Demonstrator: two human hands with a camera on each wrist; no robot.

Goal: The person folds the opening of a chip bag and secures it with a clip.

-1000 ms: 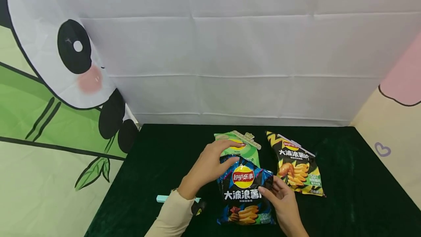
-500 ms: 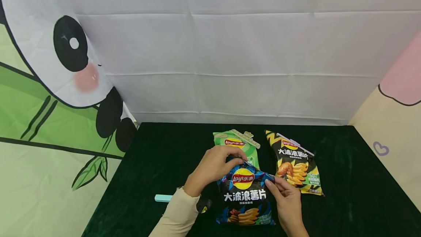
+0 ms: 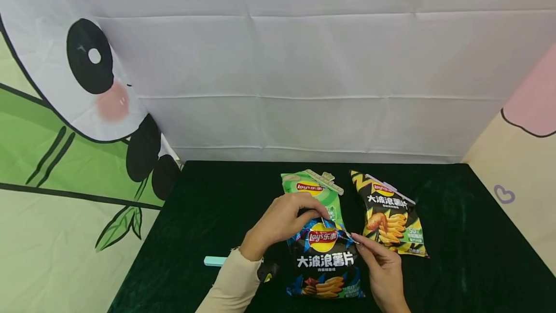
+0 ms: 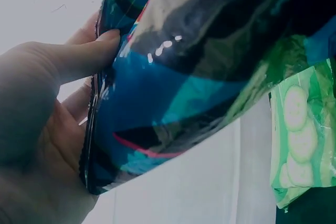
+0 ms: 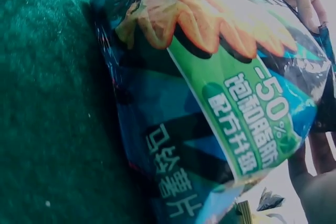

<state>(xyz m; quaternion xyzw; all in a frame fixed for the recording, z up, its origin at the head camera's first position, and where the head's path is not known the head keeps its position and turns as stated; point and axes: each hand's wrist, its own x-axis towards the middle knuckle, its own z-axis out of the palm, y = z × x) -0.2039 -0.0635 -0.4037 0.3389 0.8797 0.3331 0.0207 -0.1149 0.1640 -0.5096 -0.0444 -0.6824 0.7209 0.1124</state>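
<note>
A dark blue chip bag (image 3: 323, 274) stands propped up on the table, its upper edge pulled tight. My left hand (image 3: 282, 221) pinches the left part of that edge between thumb and fingers; in the left wrist view the thumb lies on the bag's blue film (image 4: 157, 93). At the upper right corner, my right hand (image 3: 380, 264) pinches the edge too. The right wrist view is filled by the bag's lower front (image 5: 210, 93), with fingers at its far side. Behind it lies a green chip bag (image 3: 334, 204) with a pale clip (image 3: 325, 182) across its top.
To the right lies a black and yellow chip bag (image 3: 393, 221) with a lilac clip (image 3: 391, 189) along its top. A light blue bar (image 3: 215, 261) lies left, partly behind the left sleeve. Dark green cloth covers the table (image 3: 456, 255); a white curtain (image 3: 312, 124) hangs behind.
The left hand has come down from above the blue bag and now pinches its upper edge. The right hand has moved slightly up to the corner, and the edge has been drawn straight.
</note>
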